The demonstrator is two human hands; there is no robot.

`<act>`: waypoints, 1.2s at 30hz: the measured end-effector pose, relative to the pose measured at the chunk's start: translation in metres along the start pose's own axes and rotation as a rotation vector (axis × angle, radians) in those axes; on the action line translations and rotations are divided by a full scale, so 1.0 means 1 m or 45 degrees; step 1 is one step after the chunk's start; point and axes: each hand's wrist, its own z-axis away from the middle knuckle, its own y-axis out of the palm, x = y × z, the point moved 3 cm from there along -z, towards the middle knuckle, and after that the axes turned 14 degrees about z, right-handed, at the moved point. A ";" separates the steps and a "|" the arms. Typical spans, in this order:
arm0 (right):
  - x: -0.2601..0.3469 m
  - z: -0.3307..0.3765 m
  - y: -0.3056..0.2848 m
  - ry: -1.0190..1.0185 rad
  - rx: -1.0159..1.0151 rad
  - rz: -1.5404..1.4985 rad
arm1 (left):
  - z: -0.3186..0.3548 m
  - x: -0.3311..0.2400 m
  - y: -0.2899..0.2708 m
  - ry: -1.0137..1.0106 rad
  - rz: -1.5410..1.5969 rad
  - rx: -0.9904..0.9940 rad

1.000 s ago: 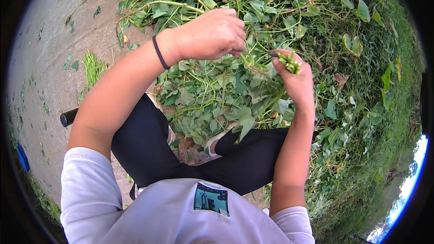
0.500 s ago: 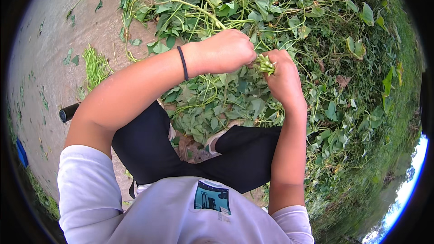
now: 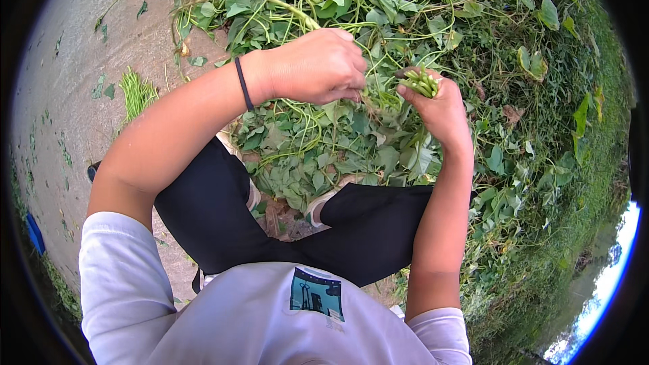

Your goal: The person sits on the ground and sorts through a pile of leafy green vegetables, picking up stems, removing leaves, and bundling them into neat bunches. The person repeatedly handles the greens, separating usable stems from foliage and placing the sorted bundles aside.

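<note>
My right hand point(image 3: 443, 109) is closed round a small bundle of green stems point(image 3: 422, 84), their cut ends showing above the thumb. To its left and a little higher, my left hand point(image 3: 314, 66) is curled shut with the knuckles up. Below its fingertips hang thin, blurred strands; what the fingers pinch is hidden. A gap separates the two hands. Beneath and beyond them lies a big heap of leafy green vines point(image 3: 324, 142). One thicker pale vine stem point(image 3: 274, 1) runs down toward the back of my left hand.
On the concrete ground point(image 3: 74, 128) at left lies another bunch of green stems point(image 3: 137, 94), partly behind my left forearm. A dark cylinder end point(image 3: 92, 172) shows by my left elbow, and a blue object point(image 3: 34, 233) at the far left. Grass point(image 3: 568, 230) grows along the right.
My hands have drawn apart: the left moved left, the right slightly right with its stem bundle turned more upward. The dark cylinder at left is now mostly covered by my arm.
</note>
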 end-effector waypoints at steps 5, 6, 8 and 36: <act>-0.004 -0.008 0.024 -0.152 0.427 0.029 | -0.014 -0.021 0.002 0.270 0.016 -0.081; -0.004 -0.008 0.023 -0.169 0.407 0.011 | -0.012 -0.022 0.001 0.256 0.000 -0.076; -0.004 -0.008 0.021 -0.201 0.366 -0.025 | -0.006 -0.012 0.000 0.182 -0.020 -0.146; -0.007 0.004 0.008 0.270 -0.220 -0.072 | 0.013 0.082 0.019 -1.453 1.906 -0.890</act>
